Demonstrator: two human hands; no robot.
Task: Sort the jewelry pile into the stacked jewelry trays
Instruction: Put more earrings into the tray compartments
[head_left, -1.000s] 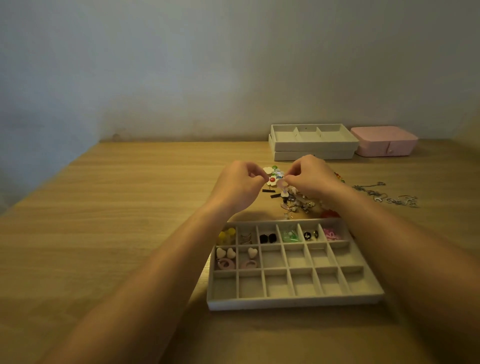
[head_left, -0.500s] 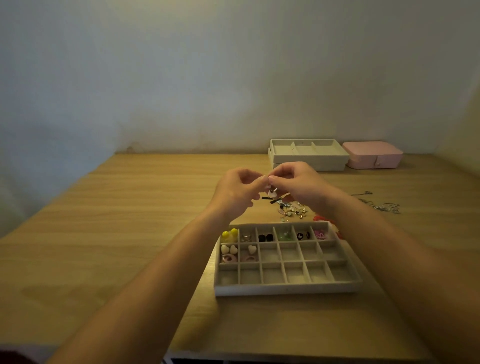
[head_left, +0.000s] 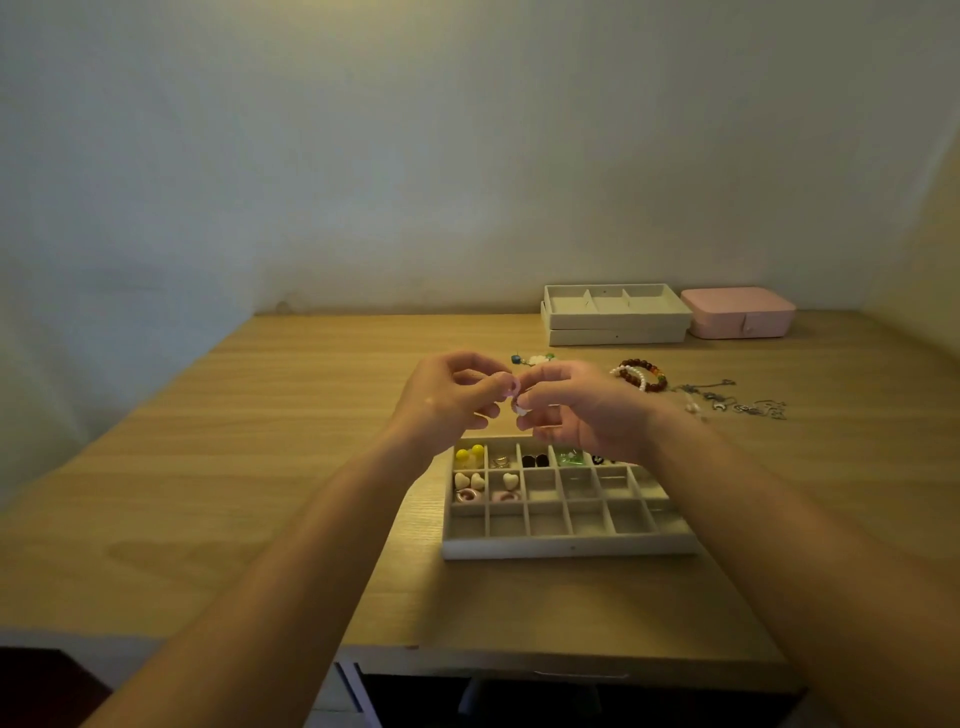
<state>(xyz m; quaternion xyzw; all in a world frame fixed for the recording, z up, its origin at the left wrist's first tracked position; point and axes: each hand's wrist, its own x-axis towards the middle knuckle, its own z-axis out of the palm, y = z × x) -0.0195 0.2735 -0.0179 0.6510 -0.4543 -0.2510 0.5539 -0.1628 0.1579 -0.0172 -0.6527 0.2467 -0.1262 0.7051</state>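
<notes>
Pinches a small pale piece (head_left: 515, 388) between the curled fingertips of left hand (head_left: 452, 395) and right hand (head_left: 582, 410), both raised over the far edge of the grid tray (head_left: 566, 546). Shows wide bare table (head_left: 260, 467) to the left and between the tray and the front edge. Puts bracelets (head_left: 644, 374) and chains (head_left: 737, 402) just right of the hands, with stacked trays (head_left: 618, 332) and pink box (head_left: 737, 314) back at the wall.
</notes>
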